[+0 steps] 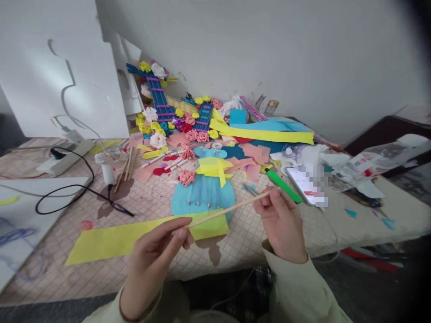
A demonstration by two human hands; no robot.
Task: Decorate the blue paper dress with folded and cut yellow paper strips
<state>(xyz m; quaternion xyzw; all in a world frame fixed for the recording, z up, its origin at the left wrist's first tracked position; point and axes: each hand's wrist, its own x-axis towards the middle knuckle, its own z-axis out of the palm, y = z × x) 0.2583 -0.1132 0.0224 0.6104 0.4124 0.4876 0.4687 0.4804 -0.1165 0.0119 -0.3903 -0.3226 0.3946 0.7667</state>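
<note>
A thin wooden stick spans the space between my hands, tilted up toward the right. My left hand pinches its lower end between thumb and fingers. At the upper end, my right hand grips it with curled fingers. Below the stick lies a yellow paper strip, its right end over the edge of a blue rounded paper piece. A pink paper flower and a folded yellow strip rest on that blue piece.
Several wooden sticks lie beside a glue gun with a looping black cable. A green cutter and a lit phone are at right. Guitar-shaped paper crafts with flowers stand at the back. A power strip sits left.
</note>
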